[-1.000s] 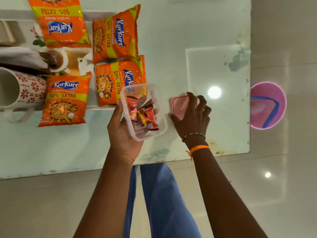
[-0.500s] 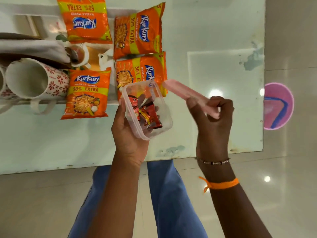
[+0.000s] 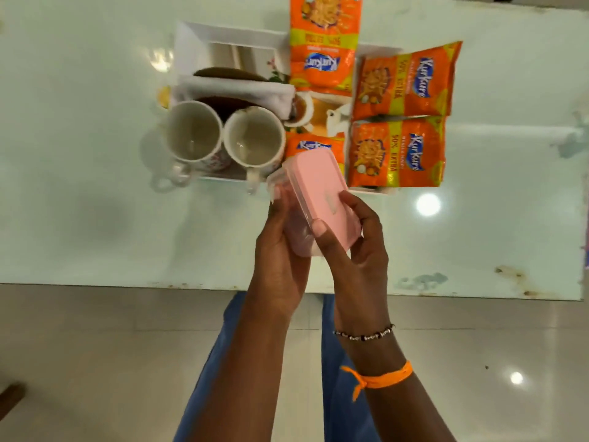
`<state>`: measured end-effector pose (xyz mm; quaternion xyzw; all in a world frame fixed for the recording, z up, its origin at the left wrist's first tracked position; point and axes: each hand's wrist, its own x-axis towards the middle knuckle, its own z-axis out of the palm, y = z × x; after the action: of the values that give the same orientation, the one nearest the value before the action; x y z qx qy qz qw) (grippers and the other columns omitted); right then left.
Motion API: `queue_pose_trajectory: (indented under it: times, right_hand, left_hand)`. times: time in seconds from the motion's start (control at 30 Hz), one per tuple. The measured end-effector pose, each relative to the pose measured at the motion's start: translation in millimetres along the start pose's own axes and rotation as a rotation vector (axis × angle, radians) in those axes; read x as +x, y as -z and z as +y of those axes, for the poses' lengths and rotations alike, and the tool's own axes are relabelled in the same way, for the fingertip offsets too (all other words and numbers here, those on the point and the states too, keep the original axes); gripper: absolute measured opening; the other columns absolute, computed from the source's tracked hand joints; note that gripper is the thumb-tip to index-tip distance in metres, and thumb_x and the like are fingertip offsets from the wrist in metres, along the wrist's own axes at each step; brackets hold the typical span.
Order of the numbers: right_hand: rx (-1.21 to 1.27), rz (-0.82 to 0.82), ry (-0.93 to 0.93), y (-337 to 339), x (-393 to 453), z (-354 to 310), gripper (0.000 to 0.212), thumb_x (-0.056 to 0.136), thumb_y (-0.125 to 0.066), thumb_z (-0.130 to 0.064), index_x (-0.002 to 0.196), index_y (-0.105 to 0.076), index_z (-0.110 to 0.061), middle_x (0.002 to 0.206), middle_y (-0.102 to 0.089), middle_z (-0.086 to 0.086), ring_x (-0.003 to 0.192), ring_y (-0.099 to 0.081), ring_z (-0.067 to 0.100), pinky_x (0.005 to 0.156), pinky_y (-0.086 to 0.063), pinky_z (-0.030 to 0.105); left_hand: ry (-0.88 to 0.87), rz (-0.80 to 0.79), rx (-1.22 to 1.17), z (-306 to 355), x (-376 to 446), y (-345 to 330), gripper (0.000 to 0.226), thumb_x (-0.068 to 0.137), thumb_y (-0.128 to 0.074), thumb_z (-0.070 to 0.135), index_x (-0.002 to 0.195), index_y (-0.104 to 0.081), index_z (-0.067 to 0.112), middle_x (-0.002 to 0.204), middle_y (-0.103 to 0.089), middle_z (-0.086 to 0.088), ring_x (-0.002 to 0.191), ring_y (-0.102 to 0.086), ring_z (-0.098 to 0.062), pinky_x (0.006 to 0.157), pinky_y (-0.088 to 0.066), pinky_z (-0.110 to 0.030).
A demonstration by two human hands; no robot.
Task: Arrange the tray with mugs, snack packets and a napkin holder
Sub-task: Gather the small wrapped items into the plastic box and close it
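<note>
Both hands are gripping a small plastic container [image 3: 302, 231]: left hand [image 3: 283, 244] clasping its clear body, right hand [image 3: 357, 247] pressing its pink lid [image 3: 318, 193]. Just beyond the fingertips, the white tray [image 3: 223, 36] is carrying two mugs [image 3: 194, 135], four Kurkure packets [image 3: 404, 81] and a napkin holder [image 3: 236, 90].

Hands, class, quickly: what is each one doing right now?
Left hand: closed around the clear box.
Right hand: closed on the pink lid, pressing it onto the box.

Single head view, looking steeply down, close over both hands; surface [image 3: 95, 218] beyond, floor [image 3: 95, 362] below.
</note>
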<state>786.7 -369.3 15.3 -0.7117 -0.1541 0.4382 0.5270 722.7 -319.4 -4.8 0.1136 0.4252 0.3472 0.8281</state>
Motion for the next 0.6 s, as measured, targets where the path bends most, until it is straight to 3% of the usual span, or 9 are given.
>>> queue_pose_trajectory:
  times: [0.07,0.13,0.17,0.23,0.3,0.37,0.43,0.5,0.6]
  right_hand:
    - [-0.04,-0.036,-0.018,-18.6,-6.0,-1.2,0.056,0.069,-0.072,-0.03,0.121,-0.05,-0.027,0.126,-0.05,-0.009,0.125,-0.046,0.017,0.092,-0.053,0.039]
    - [-0.088,-0.061,0.008,-31.6,-10.0,-2.7,0.056,0.07,-0.073,-0.025,0.12,-0.051,-0.024,0.122,-0.051,-0.016,0.123,-0.047,0.016,0.095,-0.05,0.049]
    - [-0.13,-0.068,0.045,-34.1,-10.7,-3.2,0.056,0.069,-0.075,-0.022,0.12,-0.051,-0.022,0.12,-0.051,-0.018,0.122,-0.047,0.013,0.095,-0.051,0.046]
    - [-0.234,-0.107,0.13,-37.6,-11.3,-5.8,0.058,0.066,-0.076,-0.023,0.118,-0.051,-0.022,0.119,-0.049,-0.017,0.12,-0.046,0.007,0.087,-0.054,0.026]
    - [-0.37,-0.234,0.221,-37.0,-11.2,-11.8,0.061,0.062,-0.076,-0.027,0.117,-0.049,-0.027,0.121,-0.045,-0.017,0.118,-0.043,-0.002,0.074,-0.052,0.01]
    - [-0.523,-0.386,0.293,-38.8,-9.8,-17.4,0.067,0.059,-0.081,-0.026,0.117,-0.047,-0.032,0.122,-0.041,-0.02,0.117,-0.04,-0.007,0.081,-0.053,0.015]
    - [-0.627,-0.474,0.341,-44.9,-9.0,-17.1,0.069,0.06,-0.083,-0.021,0.118,-0.048,-0.032,0.122,-0.038,-0.02,0.117,-0.039,-0.006,0.093,-0.051,0.03]
    - [-0.628,-0.532,0.337,-53.6,-7.9,-11.1,0.072,0.061,-0.082,-0.018,0.122,-0.046,-0.027,0.123,-0.036,-0.02,0.12,-0.037,-0.002,0.097,-0.049,0.038]
    - [-0.415,-0.419,0.177,-66.2,-4.4,1.7,0.074,0.066,-0.078,-0.021,0.129,-0.038,-0.022,0.127,-0.039,-0.018,0.119,-0.042,0.0,0.094,-0.05,0.024]
  left_hand:
    - [0.005,-0.013,0.011,18.2,-5.7,14.3,0.065,0.082,-0.041,0.046,0.139,-0.036,0.015,0.143,-0.044,-0.017,0.129,-0.045,-0.033,0.106,-0.039,-0.052]
    - [0.016,-0.012,0.059,36.6,-11.3,25.5,0.061,0.08,-0.042,0.042,0.133,-0.044,0.014,0.132,-0.054,-0.014,0.123,-0.051,-0.03,0.103,-0.041,-0.048]
    - [0.02,0.002,0.1,45.4,-12.7,30.6,0.055,0.078,-0.044,0.04,0.127,-0.051,0.014,0.123,-0.06,-0.01,0.118,-0.054,-0.027,0.1,-0.043,-0.045]
    - [0.032,0.049,0.175,68.1,-14.9,46.2,0.047,0.074,-0.049,0.039,0.113,-0.06,0.015,0.107,-0.066,-0.006,0.107,-0.058,-0.022,0.092,-0.048,-0.037]
    - [0.079,0.096,0.223,93.1,-15.3,64.7,0.055,0.069,-0.052,0.046,0.11,-0.062,0.011,0.101,-0.067,-0.008,0.097,-0.062,-0.023,0.082,-0.051,-0.034]
    - [0.148,0.115,0.315,112.8,-15.4,80.7,0.064,0.065,-0.053,0.058,0.105,-0.066,0.01,0.097,-0.069,-0.009,0.091,-0.063,-0.023,0.079,-0.051,-0.035]
    - [0.192,0.105,0.475,122.5,-14.4,90.6,0.057,0.06,-0.051,0.065,0.087,-0.074,0.02,0.083,-0.072,-0.001,0.081,-0.065,-0.016,0.074,-0.051,-0.032]
    - [0.186,0.099,0.62,121.3,-13.7,93.7,0.053,0.063,-0.051,0.068,0.086,-0.073,0.026,0.083,-0.074,0.004,0.083,-0.067,-0.012,0.072,-0.053,-0.029]
    - [0.132,0.159,0.672,109.0,-11.8,96.2,0.054,0.064,-0.05,0.075,0.09,-0.07,0.032,0.099,-0.074,0.0,0.095,-0.069,-0.016,0.083,-0.053,-0.037]
